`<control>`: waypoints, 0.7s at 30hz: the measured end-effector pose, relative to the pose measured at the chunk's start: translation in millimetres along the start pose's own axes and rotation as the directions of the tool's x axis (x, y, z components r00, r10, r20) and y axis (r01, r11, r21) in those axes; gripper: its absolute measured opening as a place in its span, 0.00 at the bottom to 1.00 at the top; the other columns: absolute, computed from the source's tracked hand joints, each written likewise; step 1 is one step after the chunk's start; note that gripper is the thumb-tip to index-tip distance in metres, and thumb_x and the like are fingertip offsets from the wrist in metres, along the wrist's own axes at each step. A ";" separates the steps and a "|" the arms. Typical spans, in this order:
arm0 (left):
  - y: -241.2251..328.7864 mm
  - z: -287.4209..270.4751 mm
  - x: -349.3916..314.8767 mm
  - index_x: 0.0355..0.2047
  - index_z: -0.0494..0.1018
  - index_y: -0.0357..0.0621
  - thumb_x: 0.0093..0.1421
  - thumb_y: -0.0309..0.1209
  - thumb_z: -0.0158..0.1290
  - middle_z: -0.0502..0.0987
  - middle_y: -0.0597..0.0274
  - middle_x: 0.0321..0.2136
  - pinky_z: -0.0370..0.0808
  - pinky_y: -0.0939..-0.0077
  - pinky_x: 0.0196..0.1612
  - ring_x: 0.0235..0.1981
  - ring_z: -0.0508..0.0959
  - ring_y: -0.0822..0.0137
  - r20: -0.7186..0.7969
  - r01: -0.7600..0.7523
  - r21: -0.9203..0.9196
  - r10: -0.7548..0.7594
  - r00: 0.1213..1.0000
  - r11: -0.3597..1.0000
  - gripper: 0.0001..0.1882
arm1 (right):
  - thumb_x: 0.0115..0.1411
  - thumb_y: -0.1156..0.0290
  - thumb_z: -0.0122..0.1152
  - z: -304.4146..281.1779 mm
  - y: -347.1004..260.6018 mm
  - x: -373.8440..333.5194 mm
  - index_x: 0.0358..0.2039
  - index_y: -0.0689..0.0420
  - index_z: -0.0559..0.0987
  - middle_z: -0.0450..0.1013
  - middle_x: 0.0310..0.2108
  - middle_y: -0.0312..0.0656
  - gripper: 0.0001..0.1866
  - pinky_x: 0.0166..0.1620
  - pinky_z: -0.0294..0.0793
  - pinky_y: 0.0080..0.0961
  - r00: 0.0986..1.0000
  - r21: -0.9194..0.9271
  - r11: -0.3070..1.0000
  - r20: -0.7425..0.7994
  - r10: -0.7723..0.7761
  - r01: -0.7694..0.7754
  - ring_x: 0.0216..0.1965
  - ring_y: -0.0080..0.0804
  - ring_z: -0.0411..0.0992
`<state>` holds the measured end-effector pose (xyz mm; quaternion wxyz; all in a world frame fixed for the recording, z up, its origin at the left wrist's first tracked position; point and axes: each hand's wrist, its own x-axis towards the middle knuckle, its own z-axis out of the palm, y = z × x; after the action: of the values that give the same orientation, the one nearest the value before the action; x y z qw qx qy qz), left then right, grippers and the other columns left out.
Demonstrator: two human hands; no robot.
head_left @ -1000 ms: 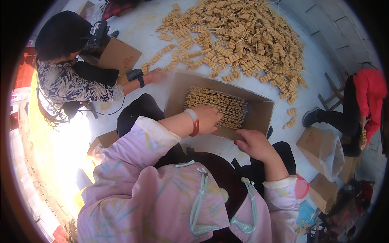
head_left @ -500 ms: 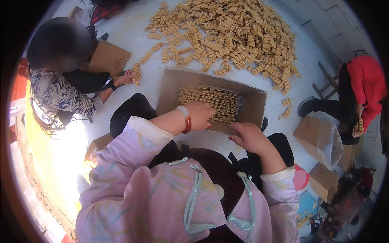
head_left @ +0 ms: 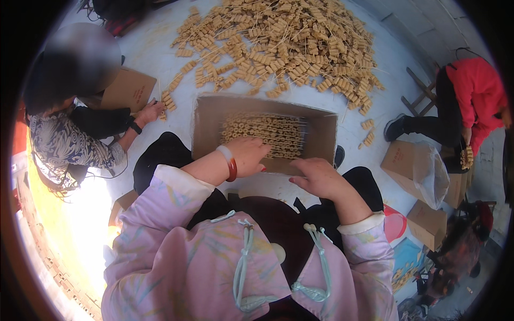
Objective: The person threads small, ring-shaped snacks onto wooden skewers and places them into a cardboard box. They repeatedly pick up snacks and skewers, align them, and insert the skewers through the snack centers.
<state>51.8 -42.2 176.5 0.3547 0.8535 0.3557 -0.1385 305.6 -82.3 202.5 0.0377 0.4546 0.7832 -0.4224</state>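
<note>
An open cardboard box (head_left: pixel 206 120) stands between my knees. Inside lie rows of skewers (head_left: pixel 262 125), tan ring-shaped pieces threaded on thin pale sticks. My left hand (head_left: pixel 247 155), with bracelets at its wrist, reaches over the box's near edge. Its fingers lie outstretched above the nearest rows; whether they touch them I cannot tell. At the near right edge of the box is my right hand (head_left: pixel 320 176), thumb apart from the fingers and nothing visible in it. Its fingertips are partly hidden.
Beyond the box, a large heap of skewers (head_left: pixel 289 43) covers the floor. A person (head_left: pixel 75 134) at the left handles skewers beside another carton (head_left: pixel 128 91). Another person in red (head_left: pixel 479 96) sits at the right, near a carton with a plastic liner (head_left: pixel 400 166).
The whole view has shifted slightly, so the box and heap appear farther left. My hands keep nearly the same places at the box. The left person's hand has moved a little among the skewers.
</note>
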 end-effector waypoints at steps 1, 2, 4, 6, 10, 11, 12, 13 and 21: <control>-1.1 0.0 -0.6 0.57 0.67 0.40 0.59 0.40 0.57 0.74 0.48 0.49 0.70 0.59 0.57 0.54 0.73 0.49 -0.010 0.001 -0.006 -0.001 1.000 1.000 0.28 | 0.57 0.59 0.63 -0.2 0.1 0.0 0.48 0.59 0.77 0.78 0.38 0.52 0.22 0.48 0.73 0.45 1.000 -0.005 1.000 0.006 0.004 -0.004 0.44 0.53 0.74; -2.2 0.0 -1.0 0.56 0.68 0.40 0.59 0.40 0.57 0.74 0.47 0.49 0.69 0.58 0.57 0.54 0.73 0.49 -0.027 -0.001 -0.016 0.001 1.000 1.000 0.27 | 0.57 0.59 0.63 -0.4 0.6 -0.1 0.48 0.59 0.77 0.78 0.38 0.52 0.22 0.48 0.73 0.45 1.000 -0.006 1.000 -0.005 -0.011 0.011 0.44 0.53 0.74; -3.6 -0.2 -1.4 0.55 0.69 0.41 0.59 0.41 0.56 0.75 0.47 0.49 0.69 0.58 0.57 0.54 0.73 0.49 -0.017 0.006 -0.026 -0.006 1.000 1.000 0.27 | 0.57 0.59 0.64 -0.6 1.7 -0.6 0.49 0.59 0.77 0.78 0.39 0.52 0.23 0.48 0.73 0.45 1.000 -0.010 1.000 -0.006 -0.025 0.025 0.44 0.52 0.75; -4.0 -1.4 -2.2 0.57 0.68 0.41 0.59 0.41 0.56 0.74 0.47 0.49 0.69 0.58 0.58 0.54 0.73 0.49 0.026 0.038 -0.014 -0.038 0.999 0.999 0.28 | 0.57 0.58 0.64 -0.2 2.4 -1.0 0.49 0.58 0.76 0.77 0.39 0.52 0.23 0.48 0.73 0.44 1.000 -0.019 1.000 0.019 0.002 -0.002 0.45 0.52 0.74; -2.7 -3.0 -2.9 0.61 0.65 0.40 0.58 0.38 0.58 0.73 0.49 0.51 0.69 0.59 0.58 0.55 0.72 0.50 0.023 0.026 0.013 -0.026 0.999 1.000 0.32 | 0.56 0.58 0.64 2.5 3.9 -0.8 0.49 0.58 0.76 0.78 0.39 0.52 0.24 0.48 0.73 0.44 1.000 -0.034 0.999 -0.002 -0.016 0.016 0.45 0.51 0.75; -2.3 -3.5 -3.1 0.60 0.65 0.40 0.58 0.38 0.58 0.73 0.49 0.51 0.69 0.59 0.58 0.55 0.72 0.50 0.025 0.027 0.015 -0.027 0.999 1.000 0.32 | 0.56 0.58 0.64 2.9 4.0 -0.7 0.49 0.58 0.76 0.78 0.39 0.52 0.23 0.48 0.73 0.44 0.999 -0.039 0.999 -0.016 -0.030 0.029 0.44 0.51 0.75; -2.2 -4.0 -3.4 0.60 0.65 0.40 0.58 0.38 0.58 0.73 0.49 0.51 0.69 0.59 0.58 0.55 0.72 0.50 0.031 0.029 0.020 -0.030 0.999 0.999 0.32 | 0.57 0.58 0.64 3.1 3.8 -0.6 0.48 0.58 0.76 0.78 0.39 0.52 0.23 0.48 0.73 0.44 0.999 -0.043 0.999 -0.015 -0.028 0.027 0.44 0.51 0.75; -2.0 -4.4 -3.6 0.60 0.65 0.40 0.58 0.38 0.58 0.73 0.49 0.51 0.69 0.59 0.58 0.54 0.72 0.49 0.029 0.028 0.014 -0.028 0.999 1.000 0.32 | 0.57 0.58 0.64 3.2 3.5 -0.4 0.48 0.58 0.76 0.78 0.39 0.52 0.23 0.48 0.73 0.44 1.000 -0.048 0.999 0.000 -0.016 0.016 0.44 0.51 0.75; -4.6 -5.2 -4.6 0.57 0.67 0.38 0.59 0.39 0.57 0.74 0.46 0.49 0.70 0.58 0.57 0.53 0.73 0.48 -0.010 0.011 -0.017 -0.011 1.000 1.000 0.29 | 0.58 0.57 0.62 1.0 -1.7 4.1 0.46 0.58 0.77 0.78 0.37 0.52 0.21 0.47 0.73 0.44 1.000 -0.059 0.998 0.000 -0.025 0.025 0.43 0.50 0.76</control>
<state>45.3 -38.7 180.1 0.3594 0.8492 0.3633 -0.1333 301.6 -80.6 201.1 0.0457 0.4436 0.8009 -0.3996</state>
